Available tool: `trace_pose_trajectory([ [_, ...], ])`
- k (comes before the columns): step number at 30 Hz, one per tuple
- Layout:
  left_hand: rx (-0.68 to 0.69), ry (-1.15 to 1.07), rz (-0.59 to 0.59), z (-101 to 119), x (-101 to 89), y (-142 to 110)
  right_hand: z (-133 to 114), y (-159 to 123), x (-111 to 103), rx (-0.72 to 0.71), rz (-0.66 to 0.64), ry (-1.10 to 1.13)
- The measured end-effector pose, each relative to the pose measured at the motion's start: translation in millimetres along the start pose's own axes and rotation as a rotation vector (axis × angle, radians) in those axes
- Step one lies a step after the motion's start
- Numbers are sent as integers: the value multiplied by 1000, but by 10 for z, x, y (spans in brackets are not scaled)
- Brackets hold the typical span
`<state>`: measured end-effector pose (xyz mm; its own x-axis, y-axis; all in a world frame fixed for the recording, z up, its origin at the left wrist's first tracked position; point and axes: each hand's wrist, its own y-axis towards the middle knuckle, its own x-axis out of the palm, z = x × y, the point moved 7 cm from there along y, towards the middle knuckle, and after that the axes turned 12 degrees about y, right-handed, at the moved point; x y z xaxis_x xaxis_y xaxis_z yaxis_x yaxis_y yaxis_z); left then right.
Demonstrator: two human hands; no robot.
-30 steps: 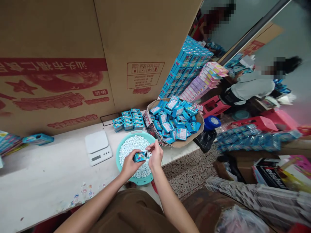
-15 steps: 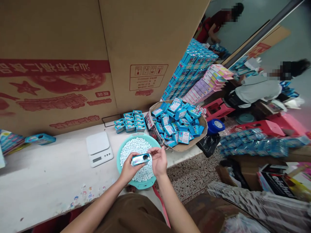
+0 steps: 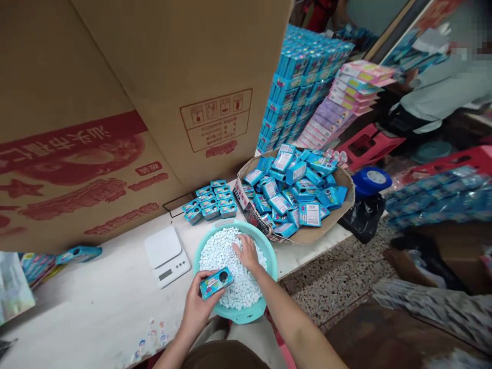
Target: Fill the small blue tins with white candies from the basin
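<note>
Where the small blue tin (image 3: 216, 283) is held: at the 7 o'clock side of the basin, just above the pellets, with a round dark spot shown on its face.

Left hand (image 3: 196, 307): closed on the tin, which is gripped between thumb and fingers.

Right hand (image 3: 248, 253): held open with the fingers spread, pressed into the pellets; nothing is gripped.

Basin: a teal plastic basin (image 3: 271, 271) is filled with white pellets (image 3: 221, 256) and is set on a white table (image 3: 96, 302).

At 9 o'clock: a digital scale (image 3: 166, 256) is placed just beside the basin.

At 11 o'clock: rows of matching tins (image 3: 209, 201) are stacked against a large printed carton (image 3: 115, 77).

At 1 o'clock: a shallow cardboard tray (image 3: 345, 205) is heaped with loose blue boxes (image 3: 295, 189); a tall stack of blue cartons (image 3: 295, 87) and pink and lilac boxes (image 3: 346, 97) are piled behind it.

At 2 o'clock: a blue tape roll (image 3: 371, 180) is perched on a black bag (image 3: 363, 218), near a red stool (image 3: 369, 146); a co-worker's pale top (image 3: 438, 92) is seen beyond.
</note>
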<state>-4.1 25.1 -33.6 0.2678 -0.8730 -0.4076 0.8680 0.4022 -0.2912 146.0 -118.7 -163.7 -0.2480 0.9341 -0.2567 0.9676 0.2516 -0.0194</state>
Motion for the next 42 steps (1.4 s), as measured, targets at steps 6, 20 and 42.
trace_pose_trajectory([
  [6,-17,99,18,-21,-113,82,-24,-265,155,60,-162,-11],
  [20,91,188,-7,176,-68,160,32,-474,350,874,-37,1025],
  [42,310,301,-22,390,144,-166,-1445,-677,-271,462,247,1275],
])
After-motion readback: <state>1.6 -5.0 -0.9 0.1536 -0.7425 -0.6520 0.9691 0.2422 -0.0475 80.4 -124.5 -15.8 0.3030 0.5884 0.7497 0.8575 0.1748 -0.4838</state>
